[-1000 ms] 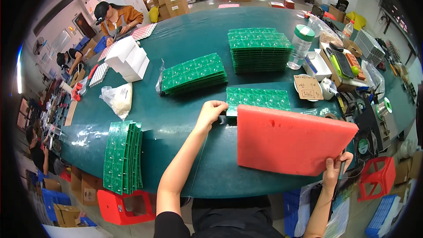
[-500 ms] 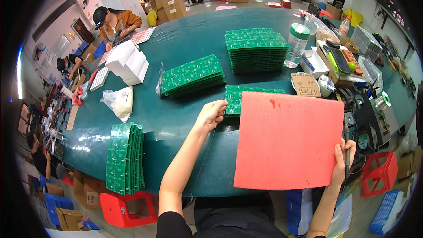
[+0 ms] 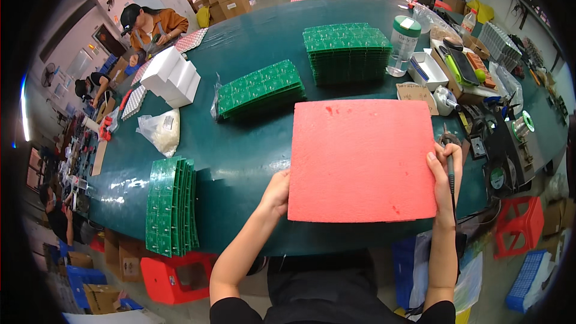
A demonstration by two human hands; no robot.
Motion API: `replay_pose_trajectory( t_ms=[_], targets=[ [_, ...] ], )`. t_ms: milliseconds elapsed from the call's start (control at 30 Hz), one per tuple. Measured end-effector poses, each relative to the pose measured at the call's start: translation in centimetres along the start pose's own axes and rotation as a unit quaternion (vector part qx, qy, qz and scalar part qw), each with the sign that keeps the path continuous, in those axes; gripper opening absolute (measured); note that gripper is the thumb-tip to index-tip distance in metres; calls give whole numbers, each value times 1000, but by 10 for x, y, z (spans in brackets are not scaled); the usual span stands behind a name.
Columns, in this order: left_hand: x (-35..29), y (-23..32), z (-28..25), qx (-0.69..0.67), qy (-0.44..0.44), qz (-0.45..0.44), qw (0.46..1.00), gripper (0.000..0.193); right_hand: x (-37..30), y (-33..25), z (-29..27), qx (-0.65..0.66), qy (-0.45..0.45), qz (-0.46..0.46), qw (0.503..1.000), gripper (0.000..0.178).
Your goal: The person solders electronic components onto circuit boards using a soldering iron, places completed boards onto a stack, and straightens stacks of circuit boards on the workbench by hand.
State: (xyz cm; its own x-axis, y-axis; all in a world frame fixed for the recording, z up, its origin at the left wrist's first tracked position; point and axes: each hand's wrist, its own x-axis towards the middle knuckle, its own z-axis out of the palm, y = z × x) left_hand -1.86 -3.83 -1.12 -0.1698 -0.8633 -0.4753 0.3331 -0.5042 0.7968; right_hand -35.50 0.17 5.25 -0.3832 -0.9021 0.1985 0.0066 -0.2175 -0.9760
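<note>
A person's left hand (image 3: 278,192) and right hand (image 3: 443,189) grip one red slab (image 3: 362,162) by its side edges, the right also holding one soldering iron (image 3: 451,175), with three visible circuit-board stacks (image 3: 261,87) and bare worktop (image 3: 240,171) left of or beyond the slab.

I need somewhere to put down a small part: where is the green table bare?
The green table is bare between the leftmost circuit boards and the left hand, and behind the middle board pile, right of the white boxes. Its right side is crowded: jar, white tray, wire spool. The red foam hides what lies behind it.
</note>
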Motion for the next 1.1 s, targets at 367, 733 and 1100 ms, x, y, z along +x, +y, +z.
replay_pose_trajectory(
  t_ms=[367,733,1100],
  targets=[
    [-51,-25,-4,-82,17,-18,996,28,-24,4,3,-64,-48,17,997,23],
    [-63,-35,-24,-91,-23,-7,996,29,-38,7,3,67,-44,102,992,30],
    [-75,9,-27,46,-101,20,994,68,-27,1,5,149,-80,86,982,36]
  ],
)
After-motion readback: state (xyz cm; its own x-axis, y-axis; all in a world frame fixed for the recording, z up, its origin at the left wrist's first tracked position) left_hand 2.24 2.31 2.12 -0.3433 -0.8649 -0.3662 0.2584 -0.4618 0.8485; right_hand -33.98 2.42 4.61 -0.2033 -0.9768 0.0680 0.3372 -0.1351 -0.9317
